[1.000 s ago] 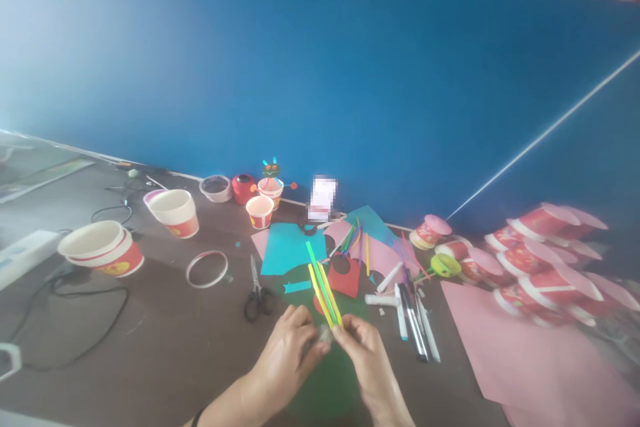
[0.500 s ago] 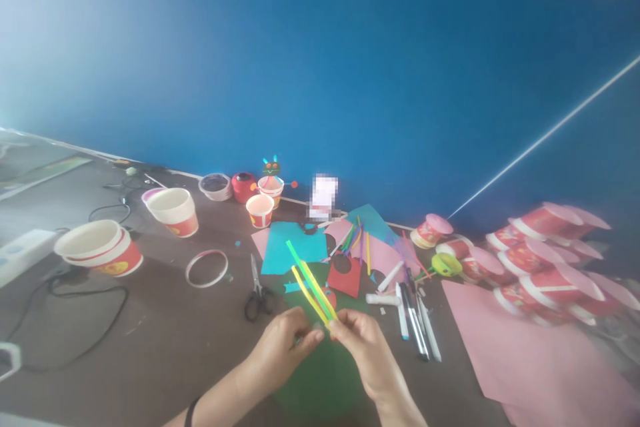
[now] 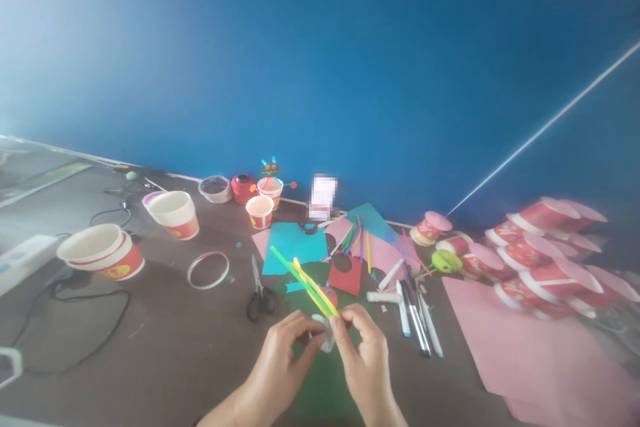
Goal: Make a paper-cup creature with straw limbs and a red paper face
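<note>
My right hand (image 3: 367,353) pinches the lower ends of a few thin green and yellow straws (image 3: 313,287), which fan out up and to the left. Close beside it, my left hand (image 3: 287,357) has thumb and fingers closed on a small whitish, see-through piece (image 3: 327,333) that looks like clear tape. This piece touches or nearly touches the straw ends. Under both hands lies a dark green paper sheet (image 3: 323,387). Black-handled scissors (image 3: 259,293) rest on the table to the left of the straws.
Paper cups (image 3: 173,213) stand at left, near a white ring (image 3: 207,271). Coloured paper (image 3: 295,247), loose straws (image 3: 356,240) and markers (image 3: 415,320) lie ahead and right. Stacked red cups (image 3: 545,253) and pink sheets (image 3: 530,347) occupy the right. A blue wall (image 3: 320,80) rises behind.
My left hand has come up against the straw ends, and the whitish piece now shows in its fingers. The straws have tilted further left, and the right hand's grip has turned slightly.
</note>
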Demonstrator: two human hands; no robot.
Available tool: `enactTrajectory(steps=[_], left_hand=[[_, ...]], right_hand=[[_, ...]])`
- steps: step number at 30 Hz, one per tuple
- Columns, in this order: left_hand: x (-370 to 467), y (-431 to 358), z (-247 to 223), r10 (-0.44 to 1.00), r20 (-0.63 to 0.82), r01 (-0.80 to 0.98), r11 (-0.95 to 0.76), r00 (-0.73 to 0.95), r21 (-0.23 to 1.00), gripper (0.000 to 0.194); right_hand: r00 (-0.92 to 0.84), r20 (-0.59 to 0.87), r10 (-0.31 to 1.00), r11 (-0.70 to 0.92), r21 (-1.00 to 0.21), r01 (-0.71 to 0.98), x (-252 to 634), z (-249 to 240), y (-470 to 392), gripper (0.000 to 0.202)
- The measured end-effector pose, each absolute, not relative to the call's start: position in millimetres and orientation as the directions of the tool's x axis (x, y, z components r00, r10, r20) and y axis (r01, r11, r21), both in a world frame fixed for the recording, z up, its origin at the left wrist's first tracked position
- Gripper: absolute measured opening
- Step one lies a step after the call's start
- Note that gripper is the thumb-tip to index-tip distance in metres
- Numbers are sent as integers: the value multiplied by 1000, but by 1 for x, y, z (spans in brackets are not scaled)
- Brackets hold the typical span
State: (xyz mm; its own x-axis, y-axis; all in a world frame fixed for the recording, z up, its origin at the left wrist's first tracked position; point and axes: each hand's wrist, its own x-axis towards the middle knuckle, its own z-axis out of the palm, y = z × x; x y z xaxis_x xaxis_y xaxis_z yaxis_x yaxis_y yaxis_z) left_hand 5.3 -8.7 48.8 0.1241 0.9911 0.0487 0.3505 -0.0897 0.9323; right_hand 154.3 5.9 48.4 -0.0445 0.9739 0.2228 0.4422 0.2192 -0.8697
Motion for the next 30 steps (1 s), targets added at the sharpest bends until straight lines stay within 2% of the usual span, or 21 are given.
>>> enactTrajectory(steps=[3,6,16,19,24,27,30], left_hand=[[8,-11,57,983,-68,123,47,170,991,25],[10,-12,61,968,-126,-97,149,216,984,29],[8,-10,73,953,-155,-216,214,260,953,28],[5,-10,69,953,-174,-208,228,250,951,26],[2,-8,57,958,-159,-120,192,240,974,21],[1,-7,47,970,-159,26,157,184,987,18],[0,-6,37,986,-158,252,139,56,958,14]], right_hand=[[-50,316,948,298,-814,498,152,43,3,14],[-77,378,923,358,-765,535,151,42,0,11],[-235,489,840,518,-591,618,155,46,-11,23],[-238,450,860,500,-656,565,155,51,-14,24],[-193,229,954,287,-884,370,156,66,-15,20],[-189,133,973,186,-934,305,156,69,-13,21],[-179,76,981,126,-949,288,155,66,-11,23]])
